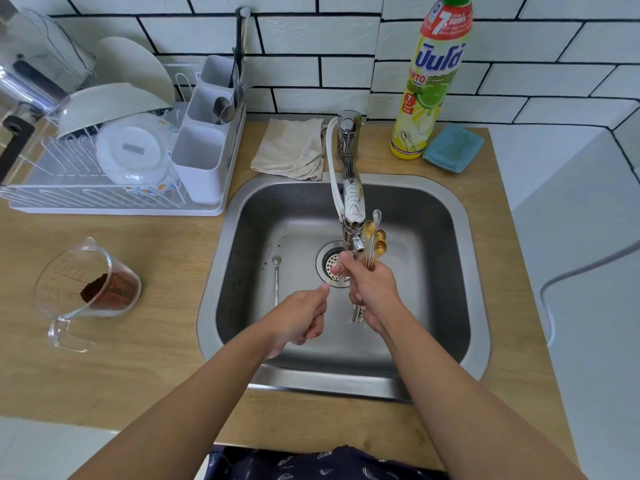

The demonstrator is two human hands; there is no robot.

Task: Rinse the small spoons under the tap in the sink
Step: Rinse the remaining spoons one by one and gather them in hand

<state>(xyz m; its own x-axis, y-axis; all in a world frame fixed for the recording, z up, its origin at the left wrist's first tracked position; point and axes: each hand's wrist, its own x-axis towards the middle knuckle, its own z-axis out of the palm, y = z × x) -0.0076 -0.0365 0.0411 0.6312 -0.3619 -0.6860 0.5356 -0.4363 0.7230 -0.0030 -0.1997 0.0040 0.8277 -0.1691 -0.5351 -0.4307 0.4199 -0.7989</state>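
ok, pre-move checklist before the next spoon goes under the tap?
1. Right hand grips the spoon bundle, bowls up: ok.
2. Left hand pinches a thin gold spoon handle toward the right hand: ok.
3. Water running from the tap: cannot tell.
4. Every spoon picked up: not ok, a silver spoon lies on the sink floor.
5. Drain strainer unblocked: ok.
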